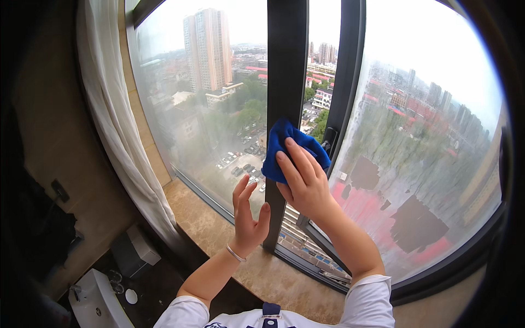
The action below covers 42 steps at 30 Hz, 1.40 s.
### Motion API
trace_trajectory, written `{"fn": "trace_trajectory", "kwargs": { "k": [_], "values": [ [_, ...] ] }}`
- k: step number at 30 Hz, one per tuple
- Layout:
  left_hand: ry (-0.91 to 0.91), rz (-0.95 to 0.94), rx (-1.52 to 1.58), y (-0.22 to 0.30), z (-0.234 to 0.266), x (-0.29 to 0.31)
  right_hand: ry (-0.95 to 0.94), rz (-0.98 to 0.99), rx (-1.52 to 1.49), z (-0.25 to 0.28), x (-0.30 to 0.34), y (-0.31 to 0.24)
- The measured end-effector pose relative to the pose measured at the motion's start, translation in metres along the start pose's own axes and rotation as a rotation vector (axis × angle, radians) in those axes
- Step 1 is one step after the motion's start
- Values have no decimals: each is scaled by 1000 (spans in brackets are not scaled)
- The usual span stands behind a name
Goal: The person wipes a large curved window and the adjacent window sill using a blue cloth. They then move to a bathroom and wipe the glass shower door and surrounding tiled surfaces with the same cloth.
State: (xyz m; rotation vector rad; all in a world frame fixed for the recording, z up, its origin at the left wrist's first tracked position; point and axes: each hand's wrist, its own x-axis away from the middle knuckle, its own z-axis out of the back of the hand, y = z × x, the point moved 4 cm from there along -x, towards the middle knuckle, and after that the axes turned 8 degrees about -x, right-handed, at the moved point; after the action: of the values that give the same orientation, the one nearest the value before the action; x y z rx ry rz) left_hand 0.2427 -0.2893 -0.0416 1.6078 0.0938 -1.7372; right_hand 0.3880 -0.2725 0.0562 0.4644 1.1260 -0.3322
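Observation:
A bunched blue cloth is under my right hand, whose fingers press it against the dark vertical window post. Part of the cloth spreads toward the narrow gap beside the post, close to a black window handle. My left hand is raised just left of the post, fingers apart and curved, with nothing in it. Behind that hand is the left window pane, hazy and streaked. A silver bangle circles my left wrist.
The right window sash stands ajar; its pane has peeling patches. Below runs a brown stone sill. A white curtain hangs at left, above a white washbasin, a grey box and glasses.

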Motion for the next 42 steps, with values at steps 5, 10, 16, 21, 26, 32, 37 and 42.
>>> {"fn": "trace_trajectory", "kwargs": {
  "k": [5,10,16,21,26,32,37,42],
  "values": [
    [5,-77,11,15,5,-20,-228,83,413,-3,-37,5],
    [-13,-118,38,20,1,-39,-47,82,507,33,-136,22],
    [81,-114,126,21,4,-45,-154,71,400,12,-93,11],
    [17,-97,41,17,0,-26,-295,116,324,-35,49,-15],
    [-25,-57,24,14,-2,-9,-415,228,247,-67,160,-23],
    [-52,-17,-31,15,3,-3,330,-92,94,-15,23,10],
    [-53,-65,-16,28,-7,-8,493,-677,-856,-14,-50,64],
    [-92,-58,6,25,-26,-3,493,-820,-893,-45,27,52]
  ]
}}
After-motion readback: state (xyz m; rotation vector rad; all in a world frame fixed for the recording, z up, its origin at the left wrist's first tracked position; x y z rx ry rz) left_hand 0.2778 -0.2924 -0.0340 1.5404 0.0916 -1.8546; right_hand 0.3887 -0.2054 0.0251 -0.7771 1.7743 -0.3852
